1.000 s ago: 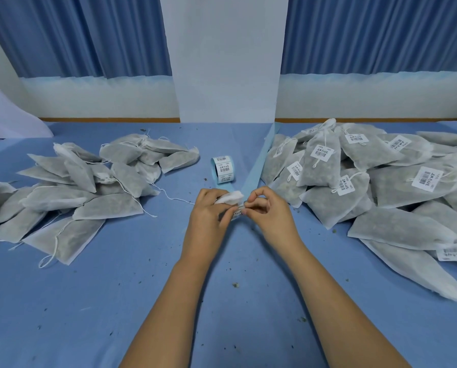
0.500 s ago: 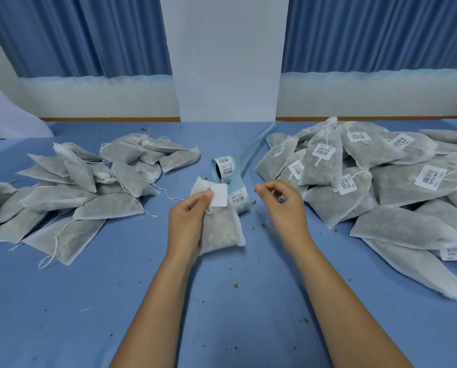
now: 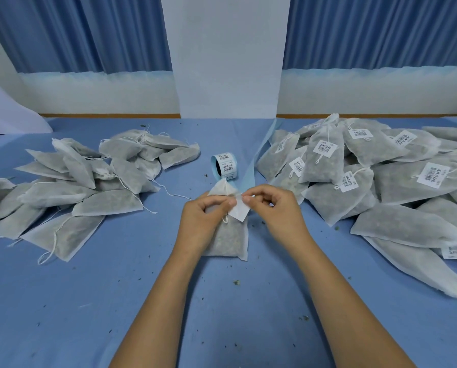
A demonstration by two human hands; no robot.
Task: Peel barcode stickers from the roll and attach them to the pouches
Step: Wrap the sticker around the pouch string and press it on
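My left hand grips a grey mesh pouch at its upper part, holding it over the middle of the blue table. A white sticker lies against the pouch with its blank side toward me. My left thumb and my right hand both pinch it at its top edge. The sticker roll lies just behind the pouch, with a blue backing strip trailing back and to the right.
A heap of unlabelled pouches lies on the left, loose strings spreading from it. A bigger heap of pouches with barcode stickers fills the right. Small crumbs dot the blue table. A white post and blue curtains stand behind.
My right hand has moved left from the side to the sticker and now pinches it. My left hand and the pouch have shifted slightly right, toward the centre.
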